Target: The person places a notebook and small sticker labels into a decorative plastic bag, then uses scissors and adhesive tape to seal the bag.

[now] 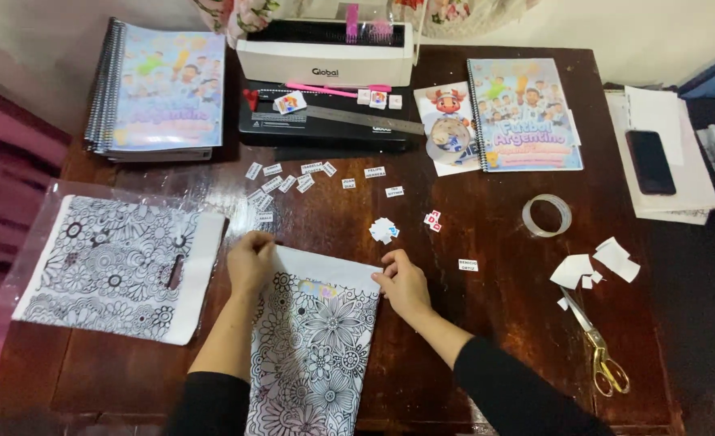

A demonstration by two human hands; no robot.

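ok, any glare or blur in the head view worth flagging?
Head view: glare streaks on the dark wooden table near the small white paper labels; sharp around left hand and right hand on the black-and-white floral bag; black sleeves at bottom slightly soft.

left hand (250,260) + right hand (402,282) | pinch top corners, apparently | floral bag (313,347) | wooden table (503,299)

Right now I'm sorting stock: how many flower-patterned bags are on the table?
2: one bag under both hands, the left hand and right hand at its top edge; another bag at the table's left.
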